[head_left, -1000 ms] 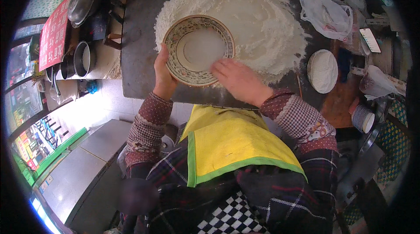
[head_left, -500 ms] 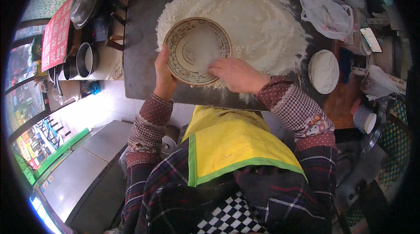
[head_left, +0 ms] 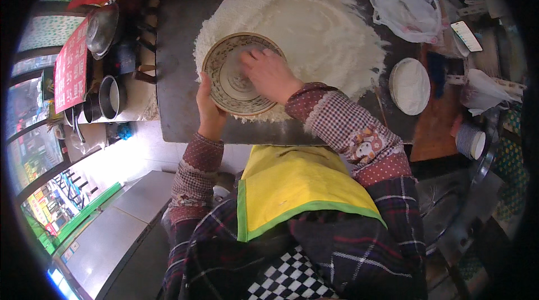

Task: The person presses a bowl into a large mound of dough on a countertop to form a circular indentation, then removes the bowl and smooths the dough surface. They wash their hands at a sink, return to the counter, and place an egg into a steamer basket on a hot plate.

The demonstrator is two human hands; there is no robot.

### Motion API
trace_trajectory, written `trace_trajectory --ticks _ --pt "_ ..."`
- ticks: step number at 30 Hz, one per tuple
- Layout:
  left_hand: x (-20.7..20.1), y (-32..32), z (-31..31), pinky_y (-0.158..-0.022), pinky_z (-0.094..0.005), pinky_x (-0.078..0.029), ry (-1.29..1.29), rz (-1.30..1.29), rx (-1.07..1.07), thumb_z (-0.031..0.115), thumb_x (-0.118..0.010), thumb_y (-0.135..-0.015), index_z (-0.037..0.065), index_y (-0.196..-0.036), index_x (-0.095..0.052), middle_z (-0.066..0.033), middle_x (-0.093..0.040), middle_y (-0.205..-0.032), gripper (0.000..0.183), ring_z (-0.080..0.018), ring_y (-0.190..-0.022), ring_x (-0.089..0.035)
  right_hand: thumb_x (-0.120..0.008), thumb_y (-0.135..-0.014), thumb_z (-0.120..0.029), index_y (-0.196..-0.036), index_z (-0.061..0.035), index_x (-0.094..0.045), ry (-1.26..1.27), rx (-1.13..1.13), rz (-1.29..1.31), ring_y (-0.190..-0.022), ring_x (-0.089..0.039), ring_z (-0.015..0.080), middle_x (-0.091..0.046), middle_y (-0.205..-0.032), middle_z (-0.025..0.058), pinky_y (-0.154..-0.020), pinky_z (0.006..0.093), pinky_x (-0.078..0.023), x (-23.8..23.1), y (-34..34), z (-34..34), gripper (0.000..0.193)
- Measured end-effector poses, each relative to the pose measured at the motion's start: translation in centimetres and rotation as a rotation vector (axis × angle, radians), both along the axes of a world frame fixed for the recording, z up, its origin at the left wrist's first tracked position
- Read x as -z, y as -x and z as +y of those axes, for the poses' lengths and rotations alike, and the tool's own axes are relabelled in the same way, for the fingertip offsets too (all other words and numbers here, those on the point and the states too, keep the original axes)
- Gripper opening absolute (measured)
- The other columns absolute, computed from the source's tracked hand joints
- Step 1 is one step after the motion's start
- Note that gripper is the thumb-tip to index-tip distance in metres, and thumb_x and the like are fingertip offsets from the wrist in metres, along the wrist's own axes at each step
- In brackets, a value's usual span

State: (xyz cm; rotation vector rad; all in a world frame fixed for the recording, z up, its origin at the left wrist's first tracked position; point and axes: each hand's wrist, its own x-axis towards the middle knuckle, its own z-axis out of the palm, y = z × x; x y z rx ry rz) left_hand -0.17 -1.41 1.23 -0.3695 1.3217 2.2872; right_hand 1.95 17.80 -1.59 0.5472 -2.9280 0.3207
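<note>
One patterned round bowl [head_left: 213, 84] with a brown rim is held in the head view, the sole picture reaching me at my remote post. The left hand [head_left: 212, 113] is clamped on the bowl's left side, thumb up against the rim, while the right hand [head_left: 272, 74] dips inside from the right, fingers bent over the interior; I cannot tell whether they pinch anything. The bowl overlaps the near-left part of a broad spread of white powder [head_left: 325, 36] on a dark tabletop [head_left: 177, 70]; whether its base touches down, I cannot make out. To the right lie a whitish plastic bag [head_left: 403, 11] and, nearer, a round container [head_left: 392, 93] of white powder. A yellow cloth [head_left: 306, 179] edged in green covers the person's front.
</note>
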Motion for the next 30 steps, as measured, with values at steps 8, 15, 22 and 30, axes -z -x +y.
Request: trace_trajectory --ticks 8,15,22,30 --pt "1.7 1.8 -0.6 -0.106 -0.0389 -0.051 0.062 0.121 -0.032 0.043 -0.045 -0.111 0.000 -0.147 -0.046 -0.0134 -0.058 -0.142 0.056 -0.0245 -0.128 -0.060 -0.061 -0.084 -0.014 -0.089 -0.0094 -0.075 -0.072 0.074 -0.131 -0.103 -0.062 0.0241 -0.066 -0.099 0.0071 -0.088 0.0382 -0.047 -0.7 -2.0 -0.7 0.016" --pt "0.7 2.6 -0.4 -0.098 -0.0339 -0.053 0.129 0.211 -0.101 0.036 -0.051 -0.110 -0.006 -0.138 -0.053 -0.0128 -0.063 -0.130 0.050 -0.0204 -0.115 -0.064 -0.062 -0.083 -0.013 -0.096 -0.0064 -0.074 0.163 0.003 -0.156 -0.105 -0.062 0.0253 -0.066 -0.104 0.0072 -0.088 0.0394 -0.049 -0.8 -4.0 -2.3 0.019" --pt "0.1 3.6 -0.5 -0.097 -0.0311 -0.052 0.210 0.298 -0.116 0.032 -0.054 -0.109 -0.007 -0.137 -0.055 -0.0120 -0.065 -0.128 0.048 -0.0175 -0.113 -0.064 -0.062 -0.086 -0.016 -0.097 -0.0096 -0.073 -0.128 0.103 0.175 -0.106 -0.060 0.0233 -0.065 -0.108 0.0039 -0.089 0.0381 -0.047 1.1 -1.6 0.6 0.017" --pt "0.6 4.3 -0.7 -0.103 -0.0298 -0.046 0.359 0.564 -0.051 0.021 -0.057 -0.107 -0.005 -0.141 -0.055 -0.0100 -0.065 -0.132 0.043 -0.0162 -0.119 -0.061 -0.062 -0.084 -0.014 -0.099 -0.0140 -0.069 0.063 0.087 -0.115 -0.108 -0.060 0.0259 -0.062 -0.106 0.0049 -0.090 0.0395 -0.046 0.8 -1.5 -0.5 0.016"
